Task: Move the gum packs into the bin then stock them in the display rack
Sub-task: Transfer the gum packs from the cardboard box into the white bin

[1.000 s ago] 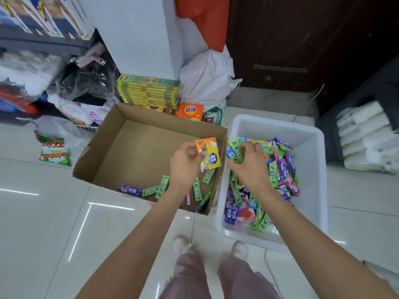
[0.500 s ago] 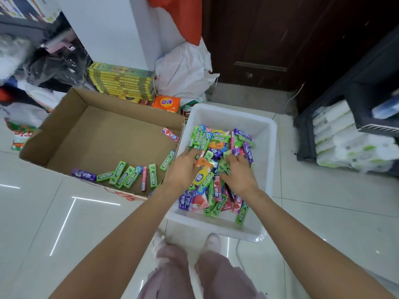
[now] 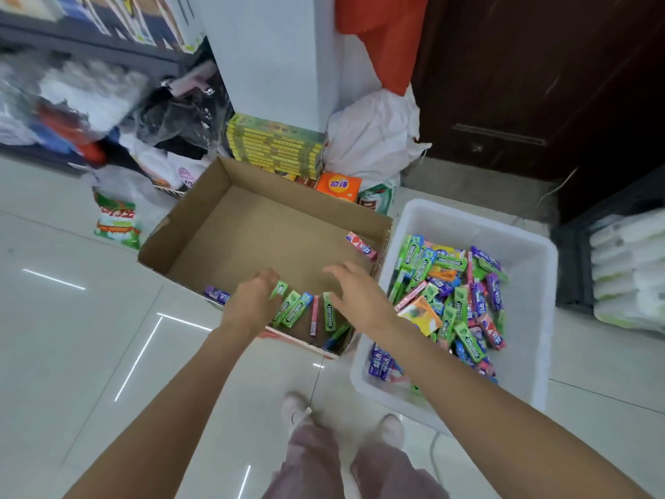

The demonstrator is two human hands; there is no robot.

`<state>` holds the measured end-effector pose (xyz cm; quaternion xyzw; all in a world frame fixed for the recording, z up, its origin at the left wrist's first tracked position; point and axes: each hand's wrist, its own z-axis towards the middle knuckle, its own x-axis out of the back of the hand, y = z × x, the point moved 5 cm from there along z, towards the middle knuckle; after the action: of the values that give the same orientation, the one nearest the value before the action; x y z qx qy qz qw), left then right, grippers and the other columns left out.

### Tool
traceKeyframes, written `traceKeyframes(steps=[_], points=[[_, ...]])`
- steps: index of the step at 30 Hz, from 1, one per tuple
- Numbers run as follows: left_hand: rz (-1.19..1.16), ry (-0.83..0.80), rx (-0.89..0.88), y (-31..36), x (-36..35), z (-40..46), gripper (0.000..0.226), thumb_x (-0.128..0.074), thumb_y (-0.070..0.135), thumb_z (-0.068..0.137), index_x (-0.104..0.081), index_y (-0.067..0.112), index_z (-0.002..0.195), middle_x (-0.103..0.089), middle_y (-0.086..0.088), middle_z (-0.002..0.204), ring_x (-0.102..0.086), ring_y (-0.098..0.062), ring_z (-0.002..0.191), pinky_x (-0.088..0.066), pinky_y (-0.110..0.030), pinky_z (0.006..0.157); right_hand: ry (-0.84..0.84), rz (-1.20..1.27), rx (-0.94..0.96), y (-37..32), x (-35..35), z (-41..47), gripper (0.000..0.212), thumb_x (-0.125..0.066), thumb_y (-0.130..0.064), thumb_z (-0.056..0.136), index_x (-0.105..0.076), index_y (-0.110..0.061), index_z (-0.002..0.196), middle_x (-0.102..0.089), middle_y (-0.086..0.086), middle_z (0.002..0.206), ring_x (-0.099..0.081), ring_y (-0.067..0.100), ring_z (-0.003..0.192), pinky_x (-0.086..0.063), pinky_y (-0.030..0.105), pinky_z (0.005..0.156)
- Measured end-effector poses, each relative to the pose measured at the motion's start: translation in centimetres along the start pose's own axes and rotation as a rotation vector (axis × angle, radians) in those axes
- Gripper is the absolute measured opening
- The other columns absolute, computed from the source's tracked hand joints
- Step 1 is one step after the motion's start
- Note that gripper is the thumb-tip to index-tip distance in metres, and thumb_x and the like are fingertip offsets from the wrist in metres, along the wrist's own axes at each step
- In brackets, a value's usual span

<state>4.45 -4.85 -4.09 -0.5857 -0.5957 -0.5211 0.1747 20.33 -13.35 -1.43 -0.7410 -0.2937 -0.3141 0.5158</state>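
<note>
Head view: left hand [image 3: 252, 300] fingers curl onto a green gum pack [image 3: 279, 290] in the cardboard box [image 3: 201, 207]; right hand [image 3: 356, 297], fingers spread, hovers just above. Both have left the white bin [image 3: 532, 268].

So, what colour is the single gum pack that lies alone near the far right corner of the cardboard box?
The lone gum pack is pink with white; the head view shows it.

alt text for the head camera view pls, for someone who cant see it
Seen from above, a person's left hand and right hand reach into a cardboard box on the floor where a few gum packs remain. Beside it, a white bin holds a heap of gum.
</note>
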Motion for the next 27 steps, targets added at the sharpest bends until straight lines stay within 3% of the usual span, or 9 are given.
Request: traceKeyframes(steps=[3, 5, 7, 9, 11, 14, 17, 20, 27], points=[[0.038, 0.005, 0.022, -3.3, 1.2, 1.1, 0.034, -0.053, 0.012, 0.090, -0.053, 0.012, 0.123, -0.058, -0.014, 0.119, -0.055, -0.035, 0.108, -0.045, -0.038, 0.089, -0.108, -0.041, 0.018, -1.8, -3.3, 2.2, 0.055, -0.056, -0.011, 0.090, -0.038, -0.020, 0.142, -0.046, 0.006, 0.129, -0.046, 0.025, 0.119, -0.039, 0.035, 0.099], [0.098, 0.058, -0.013, -5.0, 2.3, 1.6, 0.036, -0.054, 0.015, 0.088, -0.055, 0.013, 0.124, -0.057, -0.011, 0.122, -0.050, -0.033, 0.111, -0.043, -0.038, 0.091, -0.196, -0.106, 0.026, -2.5, -5.7, 3.6, 0.069, -0.060, -0.010, 0.087, -0.028, -0.025, 0.146, -0.038, 0.004, 0.141, -0.036, 0.023, 0.130, -0.035, 0.037, 0.105], [0.165, 0.088, -0.085, -6.4, 3.3, 2.0, 0.035, -0.055, 0.028, 0.090, -0.057, 0.016, 0.122, -0.058, -0.007, 0.121, -0.049, -0.031, 0.112, -0.041, -0.039, 0.090, -0.285, -0.183, 0.051, -3.0, -8.0, 4.8, 0.082, -0.062, -0.004, 0.085, -0.018, -0.031, 0.149, -0.023, 0.000, 0.153, -0.024, 0.022, 0.139, -0.030, 0.040, 0.112], [0.208, 0.013, -0.172, -8.0, 3.7, 2.0, 0.050, -0.043, 0.055, 0.088, -0.061, 0.019, 0.118, -0.062, -0.003, 0.114, -0.053, -0.027, 0.106, -0.041, -0.036, 0.087, -0.340, -0.263, 0.066, -3.1, -9.7, 5.8, 0.086, -0.061, 0.002, 0.083, -0.016, -0.033, 0.149, -0.015, -0.002, 0.157, -0.017, 0.020, 0.142, -0.029, 0.040, 0.113], [0.280, -0.063, -0.294, -9.6, 3.5, 1.7, 0.072, -0.026, 0.072, 0.077, -0.065, 0.023, 0.112, -0.066, 0.002, 0.105, -0.056, -0.022, 0.097, -0.039, -0.031, 0.084, -0.340, -0.318, 0.056, -3.2, -10.5, 6.6, 0.083, -0.063, 0.001, 0.081, -0.023, -0.029, 0.147, -0.020, 0.000, 0.155, -0.021, 0.021, 0.141, -0.030, 0.038, 0.111], [0.411, -0.079, -0.441, -11.2, 3.1, 1.5, 0.065, -0.033, 0.072, 0.075, -0.070, 0.024, 0.098, -0.069, 0.005, 0.092, -0.061, -0.020, 0.091, -0.036, -0.026, 0.080, -0.296, -0.357, 0.013, -3.3, -10.4, 7.4, 0.072, -0.071, -0.009, 0.077, -0.036, -0.019, 0.140, -0.035, 0.004, 0.143, -0.033, 0.024, 0.132, -0.035, 0.036, 0.105], [0.399, -0.060, -0.458, -11.3, 3.1, 1.8, 0.054, -0.035, 0.064, 0.077, -0.071, 0.025, 0.086, -0.068, 0.005, 0.079, -0.063, -0.022, 0.081, -0.029, -0.026, 0.073, -0.261, -0.384, -0.059, -3.4, -9.9, 7.9, 0.066, -0.074, -0.026, 0.077, -0.040, -0.015, 0.133, -0.039, 0.006, 0.136, -0.036, 0.025, 0.126, -0.038, 0.037, 0.098], [0.381, -0.051, -0.471, -11.0, 2.9, 2.0, 0.061, -0.029, 0.065, 0.077, -0.071, 0.022, 0.087, -0.067, 0.003, 0.078, -0.061, -0.024, 0.081, -0.036, -0.031, 0.072, -0.230, -0.371, -0.143, -3.2, -9.6, 8.5, 0.065, -0.073, -0.038, 0.076, -0.042, -0.011, 0.126, -0.041, 0.008, 0.130, -0.039, 0.026, 0.122, -0.038, 0.038, 0.096], [0.374, -0.034, -0.446, -11.5, 2.5, 1.9, 0.064, -0.026, 0.066, 0.078, -0.071, 0.022, 0.089, -0.066, 0.003, 0.078, -0.059, -0.024, 0.081, -0.038, -0.032, 0.073, -0.244, -0.350, -0.165, -3.2, -10.2, 9.2, 0.048, -0.067, -0.032, 0.084, -0.049, -0.009, 0.122, -0.048, 0.011, 0.125, -0.042, 0.028, 0.119, -0.040, 0.036, 0.094]])
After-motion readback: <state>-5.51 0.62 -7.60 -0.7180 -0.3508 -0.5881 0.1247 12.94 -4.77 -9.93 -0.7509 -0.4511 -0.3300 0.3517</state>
